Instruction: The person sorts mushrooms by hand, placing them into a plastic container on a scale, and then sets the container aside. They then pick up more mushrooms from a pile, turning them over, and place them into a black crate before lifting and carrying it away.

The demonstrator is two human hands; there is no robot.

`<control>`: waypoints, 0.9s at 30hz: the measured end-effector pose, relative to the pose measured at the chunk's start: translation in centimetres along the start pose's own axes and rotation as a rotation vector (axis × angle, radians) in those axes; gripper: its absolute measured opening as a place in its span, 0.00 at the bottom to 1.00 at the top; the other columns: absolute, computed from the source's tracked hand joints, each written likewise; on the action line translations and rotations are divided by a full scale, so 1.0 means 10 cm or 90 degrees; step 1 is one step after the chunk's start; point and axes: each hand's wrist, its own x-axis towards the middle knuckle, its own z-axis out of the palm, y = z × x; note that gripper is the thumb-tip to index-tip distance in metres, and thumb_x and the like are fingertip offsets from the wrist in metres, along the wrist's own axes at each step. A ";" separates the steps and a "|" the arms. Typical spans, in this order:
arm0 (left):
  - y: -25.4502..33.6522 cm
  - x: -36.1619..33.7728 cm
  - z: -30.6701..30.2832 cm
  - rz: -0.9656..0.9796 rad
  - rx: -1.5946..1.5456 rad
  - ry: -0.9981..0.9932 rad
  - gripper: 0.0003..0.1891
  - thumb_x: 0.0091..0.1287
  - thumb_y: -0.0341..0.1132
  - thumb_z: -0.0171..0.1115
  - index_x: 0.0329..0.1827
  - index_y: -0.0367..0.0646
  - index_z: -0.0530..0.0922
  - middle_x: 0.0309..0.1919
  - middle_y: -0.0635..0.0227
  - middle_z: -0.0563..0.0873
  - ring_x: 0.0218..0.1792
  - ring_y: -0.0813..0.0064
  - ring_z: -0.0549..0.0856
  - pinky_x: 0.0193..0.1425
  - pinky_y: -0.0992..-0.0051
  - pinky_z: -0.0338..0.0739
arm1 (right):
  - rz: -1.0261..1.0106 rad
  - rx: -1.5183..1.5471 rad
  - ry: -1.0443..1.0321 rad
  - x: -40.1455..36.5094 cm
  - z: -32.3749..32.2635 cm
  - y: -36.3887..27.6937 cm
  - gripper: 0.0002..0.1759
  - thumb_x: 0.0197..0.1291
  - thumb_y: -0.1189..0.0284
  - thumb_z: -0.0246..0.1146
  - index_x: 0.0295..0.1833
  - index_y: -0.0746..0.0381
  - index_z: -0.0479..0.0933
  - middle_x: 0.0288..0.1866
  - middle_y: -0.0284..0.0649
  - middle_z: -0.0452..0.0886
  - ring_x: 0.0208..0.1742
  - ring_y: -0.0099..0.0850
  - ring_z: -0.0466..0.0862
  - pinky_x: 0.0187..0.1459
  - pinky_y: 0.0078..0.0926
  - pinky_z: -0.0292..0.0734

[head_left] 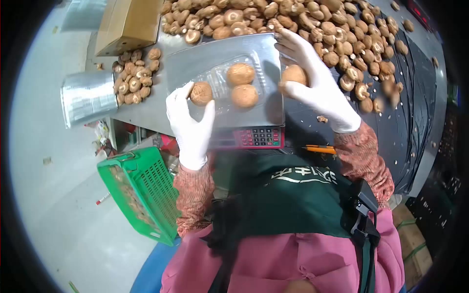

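A clear plastic tray (221, 78) lies on the metal platform (183, 63) of a scale, with two brown shiitake mushrooms (243, 84) in its right part. My left hand (189, 128), in a white glove, has its fingers and thumb around a mushroom (201, 94) at the tray's left end. My right hand (320, 88), gloved too, holds another mushroom (294, 75) between thumb and fingers, just past the platform's right edge. The scale's keypad (259, 137) shows below the platform.
A large heap of mushrooms (337, 34) spreads over the back and right. Left of the scale lie a smaller pile (133, 80), a stack of clear trays (89, 97) and a cardboard box (128, 27). An orange cutter (320, 149) lies near the front edge, and a green crate (156, 176) stands lower left.
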 end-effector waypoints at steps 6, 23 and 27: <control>-0.24 -0.03 0.15 0.031 0.053 -0.031 0.30 0.55 0.31 0.74 0.63 0.39 0.77 0.55 0.54 0.79 0.57 0.53 0.79 0.67 0.60 0.71 | -0.138 -0.264 -0.120 0.72 0.83 0.04 0.43 0.56 0.68 0.61 0.78 0.67 0.57 0.76 0.66 0.62 0.78 0.58 0.62 0.78 0.42 0.60; -0.44 -0.04 0.05 0.012 0.011 -0.116 0.40 0.58 0.35 0.75 0.75 0.40 0.69 0.61 0.53 0.79 0.63 0.53 0.76 0.73 0.58 0.66 | 0.159 -0.148 0.340 -0.24 -1.02 0.35 0.22 0.75 0.67 0.57 0.67 0.70 0.75 0.63 0.43 0.82 0.67 0.32 0.79 0.69 0.27 0.70; -0.52 0.01 0.06 0.015 -0.008 -0.166 0.38 0.57 0.31 0.74 0.73 0.36 0.70 0.62 0.50 0.80 0.62 0.52 0.79 0.69 0.58 0.70 | 0.218 -0.105 0.439 -1.03 -1.39 0.64 0.21 0.75 0.67 0.56 0.65 0.70 0.76 0.61 0.42 0.82 0.62 0.29 0.80 0.64 0.28 0.74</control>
